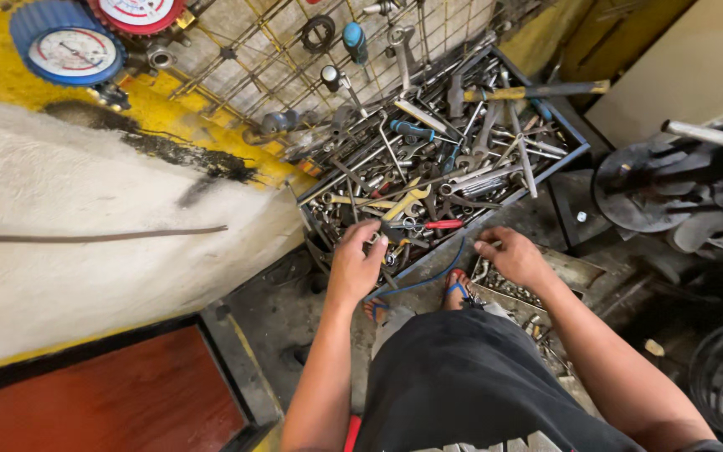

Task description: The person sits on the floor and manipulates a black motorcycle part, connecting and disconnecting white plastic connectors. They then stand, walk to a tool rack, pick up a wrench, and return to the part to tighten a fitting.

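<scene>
Metal tool tray (569, 161): crammed with wrenches, 12 o'clock.
Left hand (356, 261): fingers curled among the tools; grip unclear.
Right hand (512, 255): loosely open, over small parts tray (577, 269).

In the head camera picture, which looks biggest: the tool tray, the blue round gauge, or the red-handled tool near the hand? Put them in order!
1. Tool tray
2. Blue round gauge
3. Red-handled tool

The gauge hangs farther off, so its real size is unsure.

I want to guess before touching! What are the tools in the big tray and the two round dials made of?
The tools look like bare steel: grey, dull and shiny in spots. The tray seems to be dark painted metal. The dials, blue and red, probably have rubbery coloured rims and clear plastic or glass faces.
</scene>
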